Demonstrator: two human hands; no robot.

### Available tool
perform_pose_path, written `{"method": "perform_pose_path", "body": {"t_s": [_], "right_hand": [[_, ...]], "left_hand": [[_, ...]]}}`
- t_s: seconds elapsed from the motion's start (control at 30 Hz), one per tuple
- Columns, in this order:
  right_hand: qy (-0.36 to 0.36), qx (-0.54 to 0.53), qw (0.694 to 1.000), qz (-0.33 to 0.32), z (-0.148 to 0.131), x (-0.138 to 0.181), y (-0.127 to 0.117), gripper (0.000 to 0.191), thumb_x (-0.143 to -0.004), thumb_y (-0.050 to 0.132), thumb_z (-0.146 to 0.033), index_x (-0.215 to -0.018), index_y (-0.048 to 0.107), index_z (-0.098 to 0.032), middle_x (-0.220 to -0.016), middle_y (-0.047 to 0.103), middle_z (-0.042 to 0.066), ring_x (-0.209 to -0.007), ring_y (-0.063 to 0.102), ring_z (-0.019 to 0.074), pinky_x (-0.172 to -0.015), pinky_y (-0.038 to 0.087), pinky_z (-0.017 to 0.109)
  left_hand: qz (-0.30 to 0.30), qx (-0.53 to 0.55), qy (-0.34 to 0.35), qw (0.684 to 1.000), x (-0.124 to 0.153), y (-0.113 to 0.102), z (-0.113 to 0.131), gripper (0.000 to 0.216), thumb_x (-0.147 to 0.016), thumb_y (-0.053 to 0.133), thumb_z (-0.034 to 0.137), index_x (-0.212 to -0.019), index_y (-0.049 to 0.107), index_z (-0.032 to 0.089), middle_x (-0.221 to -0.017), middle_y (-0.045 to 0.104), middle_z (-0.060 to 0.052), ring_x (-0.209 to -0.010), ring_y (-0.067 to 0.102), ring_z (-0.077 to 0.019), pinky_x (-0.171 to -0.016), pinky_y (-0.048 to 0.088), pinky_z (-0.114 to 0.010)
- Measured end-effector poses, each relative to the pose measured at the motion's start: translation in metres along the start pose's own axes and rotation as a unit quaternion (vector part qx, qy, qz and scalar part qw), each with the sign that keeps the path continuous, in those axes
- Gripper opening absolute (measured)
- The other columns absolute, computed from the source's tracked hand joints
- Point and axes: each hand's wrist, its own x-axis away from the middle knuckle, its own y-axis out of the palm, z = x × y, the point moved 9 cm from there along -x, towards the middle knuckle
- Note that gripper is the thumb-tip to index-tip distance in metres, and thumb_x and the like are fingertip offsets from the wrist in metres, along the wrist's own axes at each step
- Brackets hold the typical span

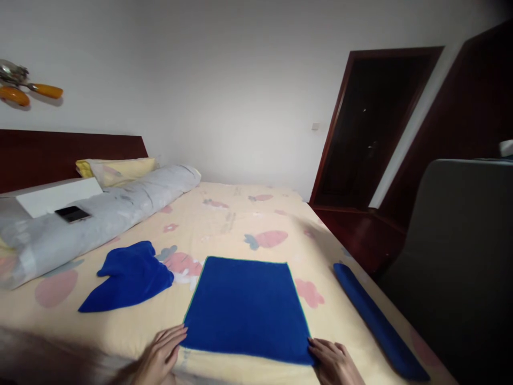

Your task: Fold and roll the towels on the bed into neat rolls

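Observation:
A blue towel [245, 307] lies spread flat on the bed [224, 219], folded into a neat rectangle. My left hand [162, 354] rests at the towel's near left corner with fingers stretched out flat, touching the edge. At the near right corner is my right hand [334, 361], fingers extended along the towel's edge. A crumpled blue towel [128, 275] lies to the left. A rolled blue towel [379, 321] lies along the bed's right edge.
A long grey bolster [100, 214] with a phone [72, 214] on it, a white box [56, 195] and a yellow pillow [120, 168] sit at the headboard. A grey chair back [460, 256] and a dark doorway [372, 123] stand to the right.

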Motion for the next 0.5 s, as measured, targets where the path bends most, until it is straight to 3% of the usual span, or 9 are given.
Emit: {"method": "perform_pose_path", "body": {"t_s": [0.1,0.2,0.3,0.4,0.5], "right_hand": [[0.016,-0.055,0.996,0.062,-0.007,-0.004,-0.013,0.031,-0.086,0.049,-0.041,-0.101,0.074,-0.030,-0.114,0.071,0.010,-0.106,0.064,0.0293,-0.090,0.049,0.045],[0.084,-0.137,0.978,0.134,-0.010,-0.008,-0.027,0.036,-0.087,0.044,-0.048,-0.093,0.072,-0.025,-0.100,0.073,0.011,-0.094,0.066,0.0278,-0.082,0.052,0.040],[0.140,-0.205,0.960,0.130,-0.010,-0.024,-0.026,0.043,-0.090,0.036,-0.050,-0.087,0.068,-0.021,-0.079,0.072,0.008,-0.076,0.065,0.0243,-0.069,0.051,0.034],[0.151,-0.220,0.955,0.129,-0.003,-0.046,-0.024,0.041,-0.088,0.035,-0.049,-0.085,0.062,-0.020,-0.074,0.070,0.006,-0.070,0.064,0.0227,-0.067,0.050,0.032],[0.157,-0.183,0.959,0.147,0.012,-0.064,-0.020,0.037,-0.086,0.034,-0.046,-0.090,0.060,-0.019,-0.081,0.071,0.009,-0.075,0.066,0.0243,-0.070,0.050,0.033]], "left_hand": [[0.042,0.022,-0.026,0.999,-0.008,-0.012,0.002,0.035,-0.086,0.046,0.022,-0.104,0.074,0.033,-0.107,0.075,-0.001,-0.104,0.068,-0.0189,-0.090,0.056,-0.030],[0.076,0.072,-0.088,0.991,-0.019,-0.021,-0.003,0.027,-0.086,0.048,0.032,-0.093,0.074,0.029,-0.099,0.076,-0.002,-0.097,0.070,-0.0197,-0.086,0.057,-0.030],[0.085,0.148,-0.168,0.971,-0.035,-0.017,-0.014,0.032,-0.085,0.046,0.043,-0.087,0.072,0.024,-0.085,0.076,-0.003,-0.080,0.071,-0.0193,-0.073,0.059,-0.027],[0.103,0.170,-0.217,0.956,-0.055,-0.011,-0.023,0.038,-0.085,0.040,0.045,-0.088,0.069,0.021,-0.070,0.071,-0.001,-0.061,0.066,-0.0170,-0.058,0.056,-0.025],[0.141,0.123,-0.204,0.961,-0.073,-0.013,-0.023,0.033,-0.086,0.038,0.035,-0.092,0.067,0.021,-0.080,0.074,-0.003,-0.070,0.069,-0.0173,-0.066,0.056,-0.026]]}}
